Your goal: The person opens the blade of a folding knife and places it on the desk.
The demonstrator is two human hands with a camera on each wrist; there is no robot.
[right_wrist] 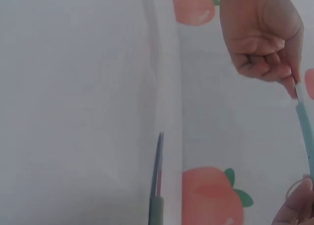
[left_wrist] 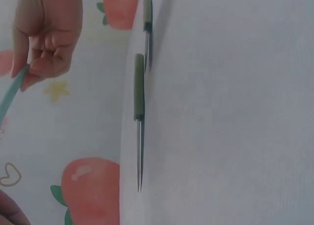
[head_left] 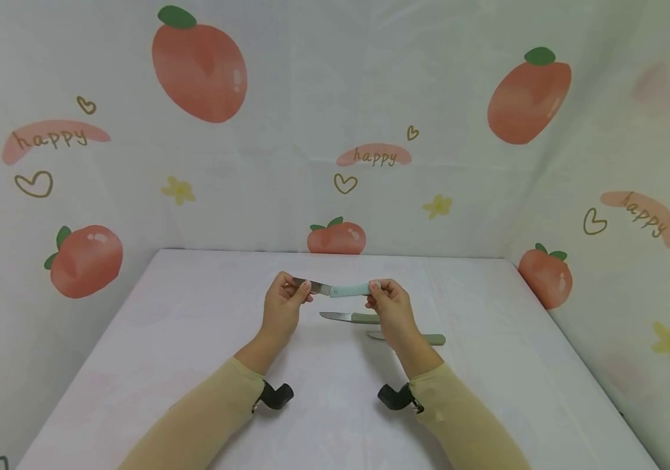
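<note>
Mint-handled knife (head_left: 335, 288) held level above worktop (head_left: 194, 339) centre, long axis left-right, blade pointing left. Left hand (head_left: 284, 303) pinching blade tip; right hand (head_left: 387, 303) pinching handle end. Two green-handled knives (head_left: 351, 318) (head_left: 423, 339) flat on worktop just beneath, blades also left, nearer one partly hidden by right hand. Bare surface all round, edges well apart. Wrist views sideways and blurred; blade edge unclear.

The held knife (head_left: 335, 288) has a dull grey metal blade and a smooth, matt pale-teal plastic handle. Both knives lying further right (head_left: 351, 318) (head_left: 423, 338) show metal blades and matt olive plastic handles. The surface (head_left: 194, 326) looks like smooth, matt white cloth; the backdrop (head_left: 311, 98) is thin printed fabric.
</note>
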